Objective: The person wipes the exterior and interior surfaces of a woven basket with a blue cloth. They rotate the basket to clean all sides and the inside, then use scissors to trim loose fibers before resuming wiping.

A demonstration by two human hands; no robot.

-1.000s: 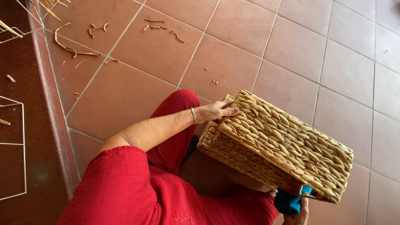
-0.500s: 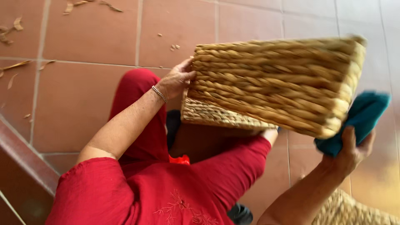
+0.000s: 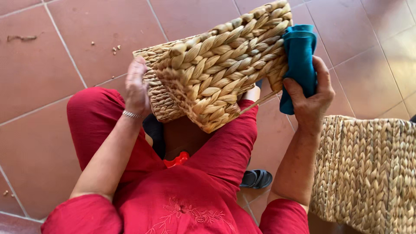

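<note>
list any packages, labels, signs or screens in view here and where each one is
None in view: no package, label, sign or screen. Only a woven basket, a teal cloth, a second woven basket at right, and the tiled floor.

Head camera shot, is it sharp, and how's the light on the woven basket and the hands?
Head view: sharp, no motion blur; warm daylight brightens the woven straw basket, the teal cloth in the right hand and the left hand; soft shade beneath the basket; no glare on the terracotta floor tiles.
</note>
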